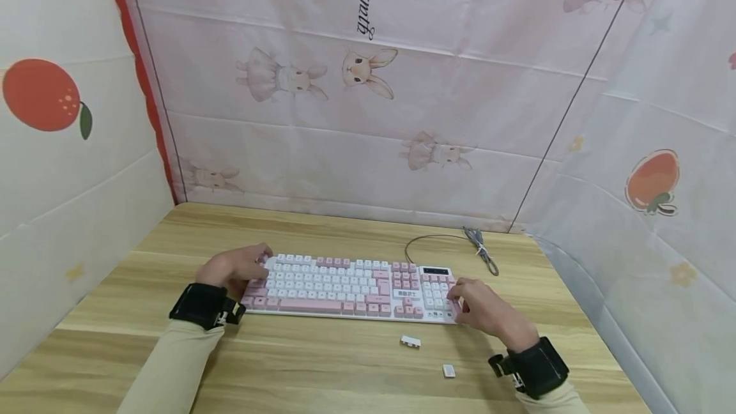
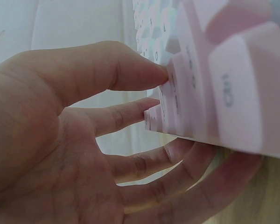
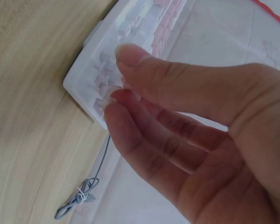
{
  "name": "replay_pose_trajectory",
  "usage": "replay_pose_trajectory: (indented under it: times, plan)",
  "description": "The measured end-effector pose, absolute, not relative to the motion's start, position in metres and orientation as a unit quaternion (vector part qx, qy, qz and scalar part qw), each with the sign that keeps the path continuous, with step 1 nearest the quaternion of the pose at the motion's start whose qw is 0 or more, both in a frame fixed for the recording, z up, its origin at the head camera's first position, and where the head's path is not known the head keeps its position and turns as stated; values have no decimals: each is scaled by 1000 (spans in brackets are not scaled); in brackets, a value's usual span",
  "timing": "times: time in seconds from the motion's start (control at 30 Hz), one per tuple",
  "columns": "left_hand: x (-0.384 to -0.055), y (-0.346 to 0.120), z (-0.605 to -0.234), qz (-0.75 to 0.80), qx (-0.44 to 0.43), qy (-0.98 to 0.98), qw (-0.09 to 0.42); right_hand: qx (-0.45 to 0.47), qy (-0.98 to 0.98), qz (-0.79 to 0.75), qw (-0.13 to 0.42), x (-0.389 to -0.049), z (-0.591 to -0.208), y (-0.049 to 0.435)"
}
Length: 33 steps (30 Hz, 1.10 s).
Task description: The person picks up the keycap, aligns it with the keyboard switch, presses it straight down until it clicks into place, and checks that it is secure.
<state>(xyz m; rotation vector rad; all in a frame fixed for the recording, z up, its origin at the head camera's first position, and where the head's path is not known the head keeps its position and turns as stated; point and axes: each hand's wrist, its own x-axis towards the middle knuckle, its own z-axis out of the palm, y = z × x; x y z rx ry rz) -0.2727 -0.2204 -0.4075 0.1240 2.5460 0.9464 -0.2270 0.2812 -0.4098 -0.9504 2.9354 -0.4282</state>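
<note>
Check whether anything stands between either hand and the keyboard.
Nothing visible does: the left hand grips the keyboard, and the right hand is at its number pad. Two loose white pieces lie clear in front.

Upper limbs of a person, both forearms (image 1: 169,363) sleeved and reaching forward, the hands well apart and turned inward. Black bands encircle the wrists. The left hand (image 1: 236,267) is set in a grip: thumb (image 2: 126,70) uppermost and nearly straight, its tip pressing; fingers (image 2: 144,165) spread beneath it, the lower ones reaching underneath. The right hand (image 1: 483,305) has bent fingers (image 3: 135,140), with the thumb extended above them, its tip apart from the nearer fingertips; whether it pinches anything cannot be made out.
</note>
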Motion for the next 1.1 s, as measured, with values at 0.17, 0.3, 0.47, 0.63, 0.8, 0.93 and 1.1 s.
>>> replay_pose_trajectory:
  times: [0.17,0.3,0.47,0.63,0.8,0.93,1.1]
  plan:
    - [-273,-220,-407,333,47,919,207,-307,942,-136,10,-227,-410,282]
    - [-275,-219,-407,319,52,925,200,-304,943,-137,12,-227,-411,282]
    - [-276,-219,-407,313,50,927,200,-299,944,-138,11,-226,-411,282]
    - [-277,-218,-407,313,50,927,202,-301,944,-134,-1,-227,-413,283]
    - [-277,-218,-407,310,49,928,199,-311,941,-134,-13,-229,-413,284]
    - [-276,-219,-407,313,46,927,200,-307,942,-136,-10,-231,-413,284]
    - [-275,-220,-406,317,46,926,201,-298,944,-142,0,-232,-413,285]
